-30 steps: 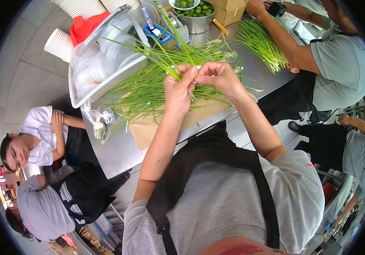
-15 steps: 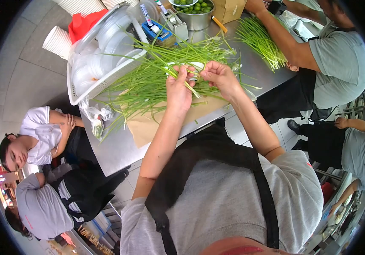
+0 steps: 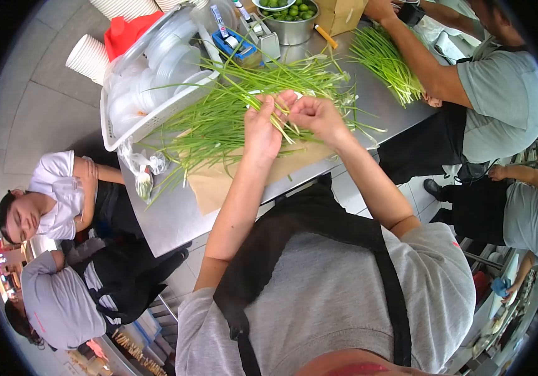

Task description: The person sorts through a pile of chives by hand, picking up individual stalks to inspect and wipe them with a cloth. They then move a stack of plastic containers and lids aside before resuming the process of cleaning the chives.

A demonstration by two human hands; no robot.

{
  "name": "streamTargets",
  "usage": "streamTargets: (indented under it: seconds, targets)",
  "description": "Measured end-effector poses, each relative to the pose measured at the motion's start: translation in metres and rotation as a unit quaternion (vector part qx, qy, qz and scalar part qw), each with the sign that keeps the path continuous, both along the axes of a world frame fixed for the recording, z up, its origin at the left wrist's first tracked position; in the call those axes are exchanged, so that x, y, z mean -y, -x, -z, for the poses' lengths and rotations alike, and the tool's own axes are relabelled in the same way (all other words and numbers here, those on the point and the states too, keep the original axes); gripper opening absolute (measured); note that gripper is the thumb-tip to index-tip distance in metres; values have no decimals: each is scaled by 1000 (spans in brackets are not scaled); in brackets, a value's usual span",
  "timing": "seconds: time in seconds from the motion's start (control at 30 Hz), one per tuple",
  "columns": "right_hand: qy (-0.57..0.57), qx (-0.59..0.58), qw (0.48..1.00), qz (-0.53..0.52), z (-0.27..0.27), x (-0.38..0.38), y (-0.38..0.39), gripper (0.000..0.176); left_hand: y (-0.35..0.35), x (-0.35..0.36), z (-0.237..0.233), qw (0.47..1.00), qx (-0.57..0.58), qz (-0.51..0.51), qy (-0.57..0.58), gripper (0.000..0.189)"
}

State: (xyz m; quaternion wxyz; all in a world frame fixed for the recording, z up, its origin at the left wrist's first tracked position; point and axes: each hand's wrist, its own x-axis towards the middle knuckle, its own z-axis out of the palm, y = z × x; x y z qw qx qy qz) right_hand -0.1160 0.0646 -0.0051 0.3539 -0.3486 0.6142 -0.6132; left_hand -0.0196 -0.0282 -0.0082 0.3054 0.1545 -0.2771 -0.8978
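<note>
A large heap of green onions (image 3: 212, 135) lies across brown paper (image 3: 209, 191) on the steel table (image 3: 159, 229). Over the heap, my left hand (image 3: 266, 125) has its fingers wrapped round a few green onion stalks, whose pale ends stick out below the fingers. My right hand (image 3: 319, 118) is beside it, its thumb and fingertips pinched together near the same stalks. Whatever is between those fingertips is too small to make out.
Left of the heap stands a white basket (image 3: 156, 109) of plastic lids. Behind are tape dispensers (image 3: 234, 47), a bowl of limes (image 3: 291, 28) and a cardboard box (image 3: 338, 15). A co-worker (image 3: 497, 94) stands at right by another green onion bunch (image 3: 385, 59). Other people stand at both sides.
My right hand has moved slightly left and down, closer to my left hand. The stalks in my left hand have shifted a little.
</note>
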Motion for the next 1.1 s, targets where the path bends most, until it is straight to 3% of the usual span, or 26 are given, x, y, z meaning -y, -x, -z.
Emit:
streamTargets:
  seconds: [0.2,0.23,0.33,0.4,0.53,0.6,0.67,0.8,0.93,1.0,1.07,1.1]
  targets:
    - [-49,-2,997,-56,1,-2,-6,4,-1,-3,4,999,-21,-42,5,5]
    - [-48,-2,997,-55,2,-1,-5,4,-1,-7,0,997,5,-79,9,8]
    - [-38,-61,997,1,0,0,-2,3,-9,-8,7,998,11,-50,33,7]
    - [-110,-379,912,113,-15,-2,-1,9,-16,-2,8,996,24,-57,65,7]
    - [-7,-501,859,106,-31,1,12,14,-32,8,-1,978,95,-50,177,8]
    - [120,-583,797,100,-54,12,13,14,-33,4,-5,970,119,-61,200,7]
    - [102,-622,773,66,-67,23,13,17,-35,2,-5,947,168,-47,269,7]
    - [77,-710,698,-59,-71,39,28,24,-39,-1,-4,948,168,-50,266,9]
    - [125,-685,717,32,-68,52,37,17,-47,6,-4,963,166,0,213,12]
    - [162,-621,749,163,-78,53,51,18,-48,8,-3,964,178,4,199,12]
    - [119,-630,756,133,-75,49,58,22,-46,13,0,999,46,17,17,15]
    - [82,-696,701,135,-68,47,61,21,-48,21,4,996,-23,66,-47,18]
